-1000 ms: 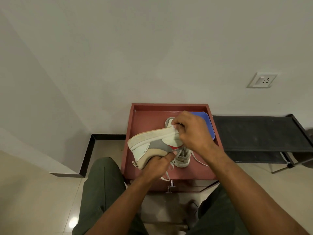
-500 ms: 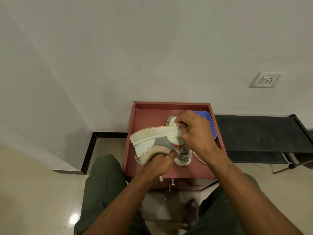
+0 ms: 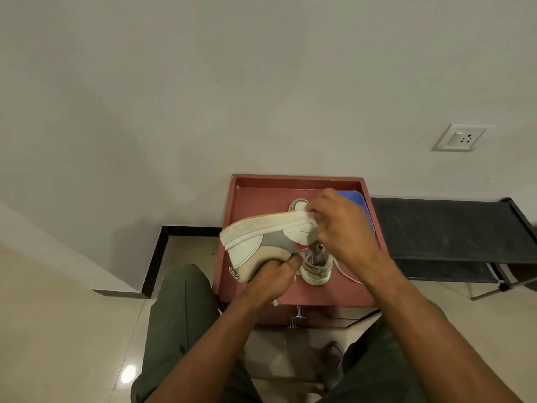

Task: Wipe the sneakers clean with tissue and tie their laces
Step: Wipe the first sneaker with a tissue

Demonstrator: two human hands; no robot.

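My left hand [image 3: 273,276] grips a white, grey and tan sneaker [image 3: 261,242] from below, tipped on its side with the sole facing up and left. My right hand [image 3: 340,225] pinches a white tissue [image 3: 308,215] against the sole's edge near the toe. The second sneaker [image 3: 315,270] stands on the red tray-top table [image 3: 255,196], mostly hidden behind the hands, its loose lace [image 3: 347,274] trailing to the right.
A blue flat thing [image 3: 356,199] lies at the tray's back right, partly behind my right hand. A black low rack [image 3: 444,228] stands to the right. A wall rises just behind, with a socket [image 3: 459,138]. My knees flank the table.
My right hand with the tissue has shifted slightly along the sole near the toe. The left hand keeps its hold on the sneaker; the view moved a little.
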